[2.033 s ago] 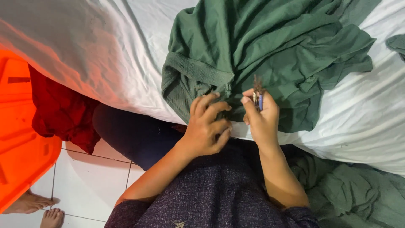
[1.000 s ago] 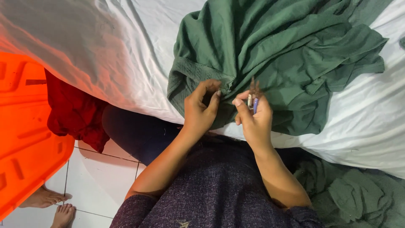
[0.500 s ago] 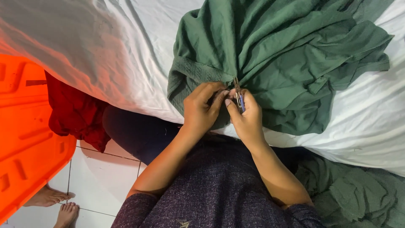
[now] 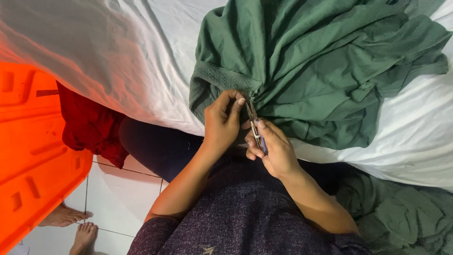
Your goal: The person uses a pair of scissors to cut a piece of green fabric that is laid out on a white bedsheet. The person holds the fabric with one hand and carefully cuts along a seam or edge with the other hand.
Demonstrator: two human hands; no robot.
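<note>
A green garment lies bunched on a bed covered with a white sheet, its near edge hanging toward the person seated in front of it. The left hand pinches a fold of that near edge, thumb and fingers pressed together on the cloth. The right hand has its grip closed around a small thread snipper, whose blades point up into the pinched spot just beside the left fingertips.

Judging by this, the trimming is under way at one point of the hem or seam. Whether the blades are closing on a thread cannot be told; no loose thread is clear at this size. Most of the garment, crumpled on the far and right side of the bed, looks not yet gone over, so a good part of the work seems left.

More green cloth lies heaped at the near right, below the bed's edge. A red cloth hangs at the left beside an orange plastic crate, and bare feet of another person stand on the white tiled floor.
</note>
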